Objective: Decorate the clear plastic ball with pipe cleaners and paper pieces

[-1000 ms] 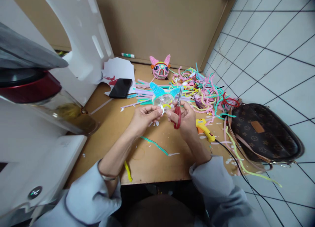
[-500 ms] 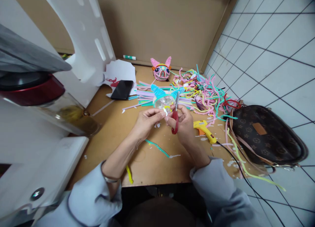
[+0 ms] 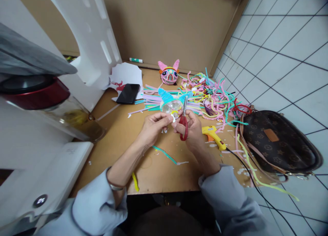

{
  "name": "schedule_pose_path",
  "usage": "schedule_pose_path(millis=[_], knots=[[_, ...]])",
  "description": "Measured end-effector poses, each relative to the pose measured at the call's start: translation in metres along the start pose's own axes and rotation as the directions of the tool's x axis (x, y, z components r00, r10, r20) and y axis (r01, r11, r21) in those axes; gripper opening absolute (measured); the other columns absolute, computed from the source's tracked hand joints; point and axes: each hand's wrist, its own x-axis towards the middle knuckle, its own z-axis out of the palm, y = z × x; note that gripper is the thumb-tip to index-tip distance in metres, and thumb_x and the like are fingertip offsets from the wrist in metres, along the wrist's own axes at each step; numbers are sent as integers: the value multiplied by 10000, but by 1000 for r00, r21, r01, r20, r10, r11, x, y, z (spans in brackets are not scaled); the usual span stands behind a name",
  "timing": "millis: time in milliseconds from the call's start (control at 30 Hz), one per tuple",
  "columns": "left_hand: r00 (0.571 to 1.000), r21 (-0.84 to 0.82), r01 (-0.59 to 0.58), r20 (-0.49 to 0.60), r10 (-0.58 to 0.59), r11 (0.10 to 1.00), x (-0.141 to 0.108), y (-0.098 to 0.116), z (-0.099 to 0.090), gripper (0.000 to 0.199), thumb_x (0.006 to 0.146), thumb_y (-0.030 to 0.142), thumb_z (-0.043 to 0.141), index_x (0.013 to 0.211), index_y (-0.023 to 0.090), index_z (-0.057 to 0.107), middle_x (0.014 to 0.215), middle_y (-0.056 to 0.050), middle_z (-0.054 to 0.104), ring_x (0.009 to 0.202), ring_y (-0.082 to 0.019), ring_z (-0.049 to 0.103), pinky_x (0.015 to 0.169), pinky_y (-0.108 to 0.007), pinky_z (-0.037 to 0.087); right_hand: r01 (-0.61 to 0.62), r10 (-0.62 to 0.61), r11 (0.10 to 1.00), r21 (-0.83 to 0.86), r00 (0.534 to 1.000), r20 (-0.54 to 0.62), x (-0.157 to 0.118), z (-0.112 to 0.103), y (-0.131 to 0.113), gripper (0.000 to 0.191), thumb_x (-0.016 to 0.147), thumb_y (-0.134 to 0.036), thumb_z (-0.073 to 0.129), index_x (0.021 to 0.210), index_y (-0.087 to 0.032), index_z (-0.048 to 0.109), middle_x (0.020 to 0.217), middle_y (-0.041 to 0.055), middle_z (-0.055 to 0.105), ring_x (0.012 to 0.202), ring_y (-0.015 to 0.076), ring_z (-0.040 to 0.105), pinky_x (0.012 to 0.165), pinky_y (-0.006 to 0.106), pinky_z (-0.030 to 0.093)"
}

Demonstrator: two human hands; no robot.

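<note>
Scissors (image 3: 182,120) between phone (image 3: 128,94) and glue gun (image 3: 215,138), bag (image 3: 287,143) far right

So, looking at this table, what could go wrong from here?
The scissors in the right hand might nick the blue-eared figure, as their blades appear close to it. The small white strip pinched by the left hand could slip and be lost among white scraps. The yellow glue gun could be dragged if its cord, running past the table edge, snags.

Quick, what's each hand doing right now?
Left hand: closed, pinching a small white strip.
Right hand: closed, holding red-handled scissors, blades pointing away from the person.
</note>
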Motion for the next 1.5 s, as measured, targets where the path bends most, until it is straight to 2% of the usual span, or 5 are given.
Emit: schedule_pose_path(millis=[467, 800, 967, 1133, 1500], knots=[[993, 219, -114, 60, 103, 969, -2, -1, -4, 356, 695, 501, 769, 661, 159, 678, 528, 21, 551, 457, -66, 416, 463, -217, 315, 11, -11, 1000, -19, 999, -31, 0, 0, 0, 514, 573, -384, 853, 922, -236, 505, 612, -89, 585, 485, 81, 497, 468, 215, 404], [981, -45, -146, -136, 138, 988, 4, 1, -4, 415, 607, 505, 842, 666, 158, 623, 601, 33, 553, 522, -50, 460, 488, -176, 352, 52, -40, 980, -193, 997, 65, -2, 1, 4, 536, 646, -470, 811, 1041, -242, 531, 678, -67, 576, 583, 118, 525, 564, 259, 431], [965, -185, -167, -232, 122, 968, 6, 6, -7, 418, 575, 471, 868, 691, 160, 614, 670, 36, 574, 597, -52, 512, 508, -159, 390, 261, -164, 703, -662, 965, 206, -12, 4, 11, 445, 801, -512, 685, 1124, -228, 569, 839, 13, 627, 763, 197, 575, 732, 342, 425], [978, -348, -101, -204, 30, 932, 4, 10, -7, 422, 551, 394, 906, 732, 168, 599, 704, 52, 580, 617, -36, 539, 514, -127, 410, 356, -255, 436, -827, 930, 266, -13, 8, 22, 468, 889, -534, 572, 1187, -173, 570, 1019, 121, 678, 919, 271, 610, 809, 384, 412], [988, -437, 9, -134, -75, 900, 2, 0, 0, 448, 477, 359, 945, 728, 133, 650, 676, 30, 650, 565, -37, 581, 570, -123, 509, 445, -376, 394, -804, 876, 301, -10, 4, 29, 369, 943, -474, 547, 1148, -171, 598, 920, 88, 695, 794, 219, 635, 698, 317, 470]])
